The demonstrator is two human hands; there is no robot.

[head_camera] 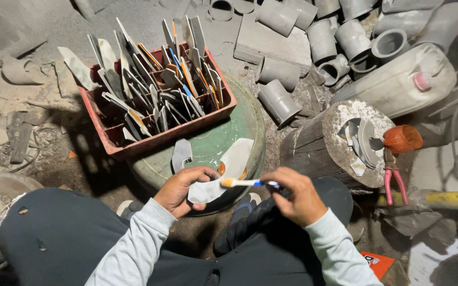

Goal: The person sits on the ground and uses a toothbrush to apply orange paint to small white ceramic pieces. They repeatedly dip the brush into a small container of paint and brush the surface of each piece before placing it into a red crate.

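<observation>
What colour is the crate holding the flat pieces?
Red: the plastic crate on the green drum lid. Clearest, and only, in the head view.

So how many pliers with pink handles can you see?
1. The pink-handled pliers hang off the right edge of the wooden stump, just below an orange cup. More could be hidden in the clutter.

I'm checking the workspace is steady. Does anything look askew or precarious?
The red crate of grey blades sits tilted on the green drum lid, its corner overhanging the edge. Grey pipe sections lie scattered behind.
</observation>
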